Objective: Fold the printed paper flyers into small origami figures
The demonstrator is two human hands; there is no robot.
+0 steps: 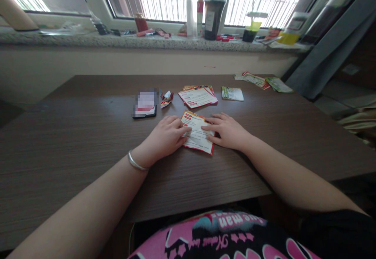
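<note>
A printed paper sheet (198, 133) with a red and yellow border lies flat on the table, turned slightly askew. My left hand (168, 135) rests on its left edge, fingers stretched over the paper, and covers part of the print. Against the right edge lies my right hand (227, 131), fingers spread, their tips on the sheet. Just beyond the sheet is a stack of similar printed papers (197, 96), fanned a little. A crumpled wrapper (167, 99) sits left of that stack, and a small pile of green and white papers (232, 93) lies to its right.
A phone (145, 104) with a blurred screen lies left on the brown table (73, 145). More printed slips (264, 82) are scattered at the far right corner. Bottles, a dark cup (214, 18) and small items line the stone windowsill (164, 44).
</note>
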